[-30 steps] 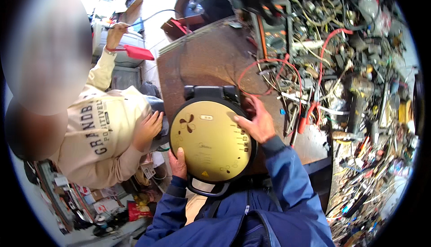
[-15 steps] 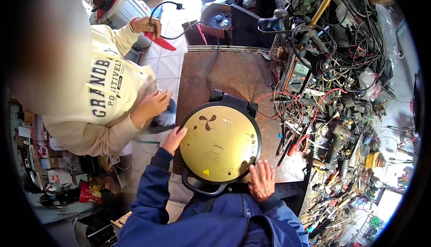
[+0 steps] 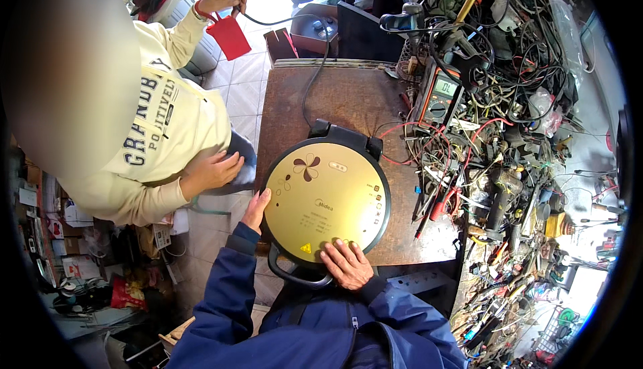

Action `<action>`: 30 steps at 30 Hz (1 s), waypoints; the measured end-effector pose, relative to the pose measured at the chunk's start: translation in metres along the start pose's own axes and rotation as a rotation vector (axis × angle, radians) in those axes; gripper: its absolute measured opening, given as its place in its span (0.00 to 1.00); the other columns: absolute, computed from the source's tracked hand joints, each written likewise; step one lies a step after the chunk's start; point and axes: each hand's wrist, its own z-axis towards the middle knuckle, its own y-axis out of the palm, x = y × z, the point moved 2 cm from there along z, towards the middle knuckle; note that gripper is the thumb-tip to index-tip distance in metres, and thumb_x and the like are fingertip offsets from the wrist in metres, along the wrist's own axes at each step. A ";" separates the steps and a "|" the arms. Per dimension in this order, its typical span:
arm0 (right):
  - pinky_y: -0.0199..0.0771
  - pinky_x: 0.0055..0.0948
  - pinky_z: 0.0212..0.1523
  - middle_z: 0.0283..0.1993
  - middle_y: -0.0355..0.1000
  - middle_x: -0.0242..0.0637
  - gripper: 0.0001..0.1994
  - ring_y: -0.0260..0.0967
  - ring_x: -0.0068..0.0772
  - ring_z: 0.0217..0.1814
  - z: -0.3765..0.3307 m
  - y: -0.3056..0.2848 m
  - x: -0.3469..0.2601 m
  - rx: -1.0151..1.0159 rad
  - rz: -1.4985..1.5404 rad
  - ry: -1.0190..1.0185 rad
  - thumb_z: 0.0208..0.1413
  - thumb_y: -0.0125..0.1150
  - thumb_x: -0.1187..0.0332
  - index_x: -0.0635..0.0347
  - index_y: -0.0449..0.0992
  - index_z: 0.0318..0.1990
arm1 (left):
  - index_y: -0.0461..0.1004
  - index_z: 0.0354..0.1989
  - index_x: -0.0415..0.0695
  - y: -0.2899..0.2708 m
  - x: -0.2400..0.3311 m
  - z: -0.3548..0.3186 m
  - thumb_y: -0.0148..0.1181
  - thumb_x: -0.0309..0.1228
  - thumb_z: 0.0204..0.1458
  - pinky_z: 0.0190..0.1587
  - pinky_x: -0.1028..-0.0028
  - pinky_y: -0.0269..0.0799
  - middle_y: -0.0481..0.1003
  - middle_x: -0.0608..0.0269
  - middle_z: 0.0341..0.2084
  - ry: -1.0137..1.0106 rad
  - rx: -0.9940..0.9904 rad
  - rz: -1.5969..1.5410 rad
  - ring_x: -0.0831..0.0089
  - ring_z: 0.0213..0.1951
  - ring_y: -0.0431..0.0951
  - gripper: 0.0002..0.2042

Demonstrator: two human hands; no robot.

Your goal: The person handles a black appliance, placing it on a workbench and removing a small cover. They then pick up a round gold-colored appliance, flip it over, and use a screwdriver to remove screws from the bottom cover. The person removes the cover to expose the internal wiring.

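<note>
The right hand (image 3: 346,263) had shifted from beside the gold electric griddle (image 3: 328,198) onto its top, lying relaxed, grasping nothing. The left hand (image 3: 256,211) touched its left side; its grip could not be told. Thus the griddle, at the front of the bench (image 3: 284,101), had both hands on it.

From here the table (image 3: 335,94) shows a scuffed brown top across mid-frame. A gold-lidded pan (image 3: 328,191) lies on it, jutting past its lower edge. A black cord (image 3: 306,103) trails toward the top; right of centre, red leads (image 3: 410,124) curl beside piled clutter (image 3: 495,198).
</note>
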 end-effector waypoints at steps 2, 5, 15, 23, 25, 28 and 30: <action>0.54 0.50 0.77 0.77 0.63 0.38 0.31 0.57 0.45 0.80 0.013 0.000 -0.006 0.091 0.068 0.065 0.64 0.62 0.50 0.52 0.69 0.71 | 0.70 0.67 0.42 0.001 0.004 0.000 0.54 0.55 0.68 0.61 0.70 0.70 0.76 0.63 0.60 -0.030 -0.049 0.000 0.73 0.58 0.76 0.30; 0.55 0.51 0.77 0.77 0.63 0.38 0.35 0.57 0.46 0.81 0.006 -0.008 -0.013 0.093 0.118 0.059 0.61 0.66 0.46 0.53 0.70 0.71 | 0.70 0.68 0.42 0.007 -0.001 -0.016 0.52 0.55 0.69 0.62 0.70 0.70 0.75 0.63 0.61 -0.042 -0.020 -0.011 0.73 0.60 0.75 0.31; 0.76 0.51 0.63 0.54 0.82 0.46 0.27 0.78 0.55 0.61 0.051 -0.196 0.002 0.256 0.526 0.120 0.47 0.79 0.52 0.63 0.83 0.49 | 0.58 0.74 0.41 0.071 0.100 -0.149 0.46 0.60 0.70 0.54 0.70 0.76 0.73 0.56 0.62 0.591 -0.261 0.409 0.71 0.58 0.77 0.37; 0.68 0.32 0.34 0.28 0.74 0.30 0.22 0.67 0.20 0.32 0.122 -0.237 0.071 0.048 1.107 0.687 0.66 0.63 0.50 0.67 0.82 0.40 | 0.37 0.80 0.41 0.076 0.135 -0.160 0.69 0.51 0.60 0.32 0.75 0.78 0.78 0.52 0.46 0.215 -0.177 0.155 0.71 0.32 0.81 0.53; 0.66 0.28 0.36 0.29 0.73 0.25 0.23 0.65 0.19 0.33 0.141 -0.232 0.102 0.101 1.130 0.753 0.65 0.62 0.47 0.64 0.81 0.37 | 0.38 0.80 0.38 0.084 0.144 -0.136 0.73 0.37 0.57 0.33 0.74 0.79 0.78 0.53 0.42 0.270 -0.203 0.159 0.73 0.32 0.81 0.52; 0.69 0.28 0.39 0.33 0.74 0.29 0.22 0.68 0.22 0.34 0.164 -0.217 0.150 0.131 1.341 0.856 0.62 0.66 0.46 0.60 0.80 0.39 | 0.51 0.75 0.38 0.083 0.162 -0.104 0.78 0.31 0.48 0.35 0.72 0.78 0.78 0.57 0.38 0.353 -0.115 0.492 0.73 0.33 0.80 0.49; 0.72 0.29 0.40 0.37 0.76 0.30 0.23 0.71 0.24 0.35 0.192 -0.217 0.164 0.113 1.419 0.935 0.62 0.67 0.44 0.58 0.80 0.42 | 0.69 0.66 0.36 0.080 0.182 -0.083 0.85 0.43 0.38 0.36 0.69 0.77 0.76 0.57 0.33 0.551 0.082 0.974 0.71 0.33 0.79 0.46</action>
